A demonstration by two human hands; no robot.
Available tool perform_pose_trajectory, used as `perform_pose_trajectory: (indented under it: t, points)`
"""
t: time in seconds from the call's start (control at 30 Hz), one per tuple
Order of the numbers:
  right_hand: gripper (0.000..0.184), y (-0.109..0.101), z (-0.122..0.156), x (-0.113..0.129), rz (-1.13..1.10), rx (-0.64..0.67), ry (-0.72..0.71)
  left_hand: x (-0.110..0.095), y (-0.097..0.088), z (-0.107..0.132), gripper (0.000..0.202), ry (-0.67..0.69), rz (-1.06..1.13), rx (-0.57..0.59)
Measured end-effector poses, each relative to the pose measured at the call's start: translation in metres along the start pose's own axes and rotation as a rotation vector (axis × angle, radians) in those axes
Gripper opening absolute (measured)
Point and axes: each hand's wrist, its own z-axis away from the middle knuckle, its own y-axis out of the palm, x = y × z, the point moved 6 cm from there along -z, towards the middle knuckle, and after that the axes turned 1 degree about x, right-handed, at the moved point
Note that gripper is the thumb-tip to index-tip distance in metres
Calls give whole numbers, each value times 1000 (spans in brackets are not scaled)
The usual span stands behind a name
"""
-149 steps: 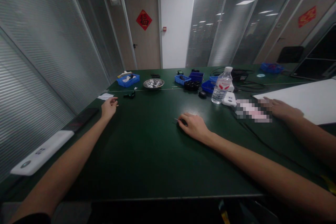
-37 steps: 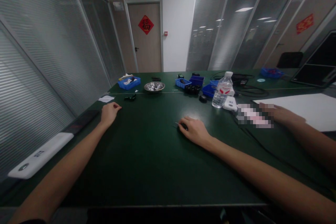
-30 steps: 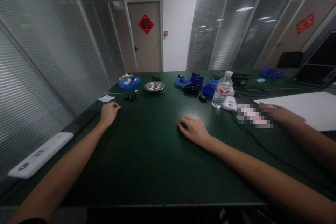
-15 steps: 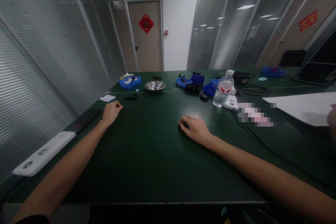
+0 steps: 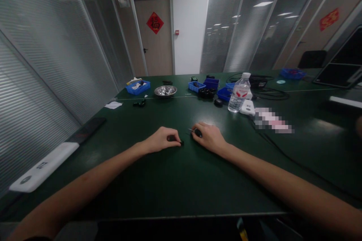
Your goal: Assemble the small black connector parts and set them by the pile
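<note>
My left hand (image 5: 161, 140) is low over the middle of the table, with its thumb and forefinger pinched on a small black piece (image 5: 181, 142), whose kind I cannot make out. Close by on the right, my right hand (image 5: 209, 136) is wrapped around a tool with a black handle (image 5: 198, 133). A thin metal shaft sticks out from it to the left, towards the left hand. The fingers cover part of this tool. A small gap separates the two hands.
On the green table (image 5: 158, 188) stand a metal bowl (image 5: 165, 91), a blue bin (image 5: 138, 87), a smaller blue bin (image 5: 197, 86) and a water bottle (image 5: 239, 94). Black parts (image 5: 139, 103) lie at left. A white device (image 5: 43, 166) lies along the left edge; a cable (image 5: 285, 156) crosses the right.
My left hand has come from the far left to the middle, with a small black piece in its fingers. The right hand has hardly moved. At far right the white sheet has shifted away.
</note>
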Motion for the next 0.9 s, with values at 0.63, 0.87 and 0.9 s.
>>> perform_pose_trajectory:
  t: [0.63, 0.87, 0.9]
  points:
    - [20, -2, 6, 14, -59, 23, -166, -4, 19, -3, 21, -34, -17, -83]
    - [17, -8, 13, 21, -154, 73, -300, -4, 18, -3, 20, -55, -43, -104]
    - [17, -9, 14, 21, -168, 80, -313, -4, 18, -3, 20, -53, -42, -103]
